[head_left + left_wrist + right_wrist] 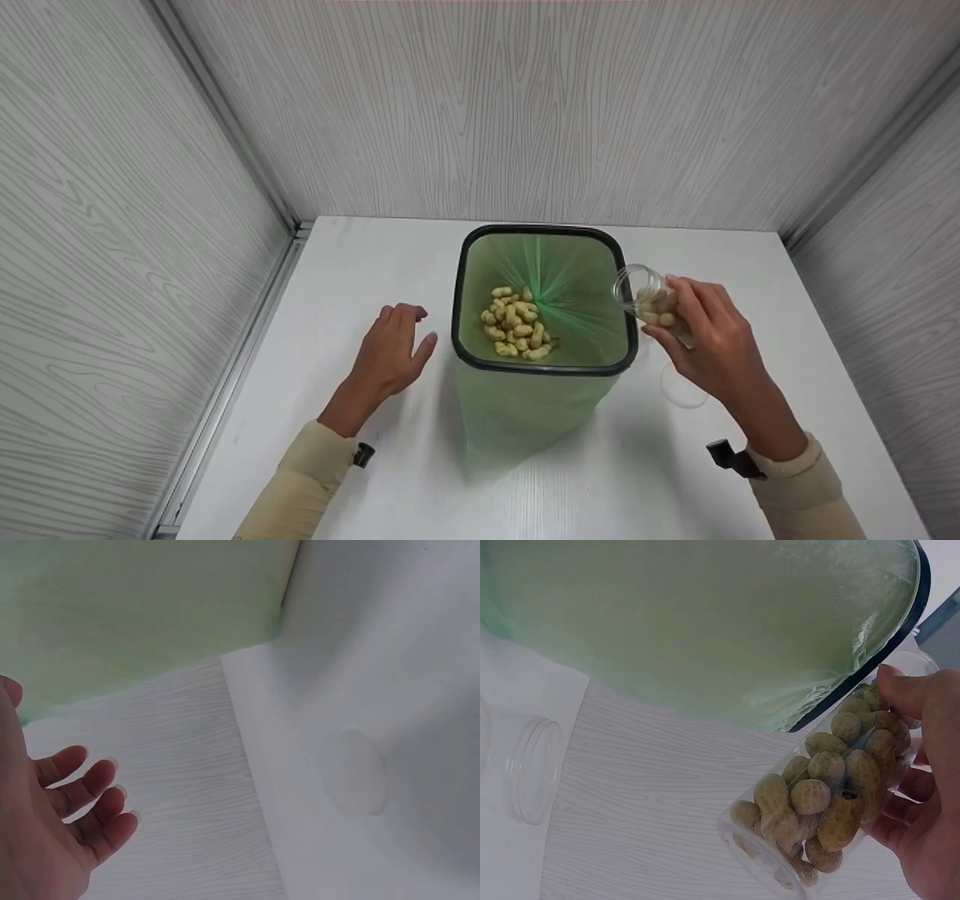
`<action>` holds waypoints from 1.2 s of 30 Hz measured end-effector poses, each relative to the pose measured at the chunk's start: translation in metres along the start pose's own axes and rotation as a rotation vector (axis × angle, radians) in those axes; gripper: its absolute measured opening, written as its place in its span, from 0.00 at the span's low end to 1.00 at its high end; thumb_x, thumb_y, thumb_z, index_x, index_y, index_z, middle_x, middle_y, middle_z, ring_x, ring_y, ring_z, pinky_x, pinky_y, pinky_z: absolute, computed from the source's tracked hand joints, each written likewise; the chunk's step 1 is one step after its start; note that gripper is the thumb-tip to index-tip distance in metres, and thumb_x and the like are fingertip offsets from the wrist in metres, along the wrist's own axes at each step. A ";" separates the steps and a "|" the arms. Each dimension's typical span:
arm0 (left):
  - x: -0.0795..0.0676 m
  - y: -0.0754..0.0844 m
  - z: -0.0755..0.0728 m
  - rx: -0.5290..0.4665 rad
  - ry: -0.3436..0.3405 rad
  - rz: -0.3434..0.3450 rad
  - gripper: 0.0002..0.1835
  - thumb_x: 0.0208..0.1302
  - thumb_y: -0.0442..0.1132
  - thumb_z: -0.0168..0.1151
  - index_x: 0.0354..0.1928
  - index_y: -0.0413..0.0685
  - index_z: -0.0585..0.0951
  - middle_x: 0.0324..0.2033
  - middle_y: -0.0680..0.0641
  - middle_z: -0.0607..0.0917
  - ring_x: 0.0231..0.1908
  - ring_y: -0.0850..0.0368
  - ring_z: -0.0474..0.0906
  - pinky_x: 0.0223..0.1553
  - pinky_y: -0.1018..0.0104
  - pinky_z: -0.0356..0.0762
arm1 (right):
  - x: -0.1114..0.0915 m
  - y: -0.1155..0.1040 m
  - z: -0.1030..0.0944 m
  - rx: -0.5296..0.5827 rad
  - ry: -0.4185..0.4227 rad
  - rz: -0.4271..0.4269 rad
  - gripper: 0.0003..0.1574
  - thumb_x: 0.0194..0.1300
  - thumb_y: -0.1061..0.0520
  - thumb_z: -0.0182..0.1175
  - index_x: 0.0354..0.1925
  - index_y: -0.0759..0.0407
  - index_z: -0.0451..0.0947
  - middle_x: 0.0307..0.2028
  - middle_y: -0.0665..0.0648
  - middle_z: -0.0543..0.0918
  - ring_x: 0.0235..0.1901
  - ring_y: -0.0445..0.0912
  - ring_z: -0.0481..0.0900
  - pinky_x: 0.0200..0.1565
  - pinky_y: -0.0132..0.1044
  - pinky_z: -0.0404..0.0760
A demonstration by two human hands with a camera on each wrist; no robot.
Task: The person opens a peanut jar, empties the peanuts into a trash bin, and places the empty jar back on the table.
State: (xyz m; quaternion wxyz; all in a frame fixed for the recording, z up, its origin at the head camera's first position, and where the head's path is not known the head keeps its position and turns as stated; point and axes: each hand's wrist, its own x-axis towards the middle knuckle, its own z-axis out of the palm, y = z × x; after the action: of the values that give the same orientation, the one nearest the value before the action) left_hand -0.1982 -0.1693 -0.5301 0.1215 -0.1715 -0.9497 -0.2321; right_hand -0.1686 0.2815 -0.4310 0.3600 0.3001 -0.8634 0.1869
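Note:
My right hand (712, 337) grips a clear jar (637, 289) that is tilted, its mouth at the right rim of a bin (545, 370). Peanuts (810, 795) still fill much of the jar in the right wrist view. A green bag (525, 412) lines the bin under a black rim, and a heap of peanuts (517, 322) lies inside. To the left of the bin, my left hand (390, 349) hovers with loosely bent fingers and holds nothing. In the left wrist view the left hand (52, 817) is partly cut off by the frame.
A clear round piece (684, 386) lies on the white table (540, 495) right of the bin. At the left of the right wrist view is a clear threaded container (536, 769). Wood-grain panels (525, 112) enclose the table behind and on both sides.

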 end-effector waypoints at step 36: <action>0.029 0.045 -0.069 0.167 0.035 0.312 0.24 0.74 0.54 0.48 0.52 0.41 0.78 0.44 0.42 0.82 0.45 0.45 0.75 0.50 0.51 0.77 | 0.002 0.002 -0.007 -0.015 -0.020 -0.016 0.40 0.75 0.37 0.57 0.64 0.71 0.75 0.53 0.72 0.82 0.50 0.64 0.80 0.47 0.61 0.83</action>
State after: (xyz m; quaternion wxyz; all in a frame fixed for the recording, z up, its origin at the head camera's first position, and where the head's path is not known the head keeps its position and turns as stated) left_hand -0.1974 -0.1569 -0.4437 0.1862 -0.3023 -0.9253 -0.1336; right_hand -0.1676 0.2862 -0.4254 0.3553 0.3062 -0.8658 0.1743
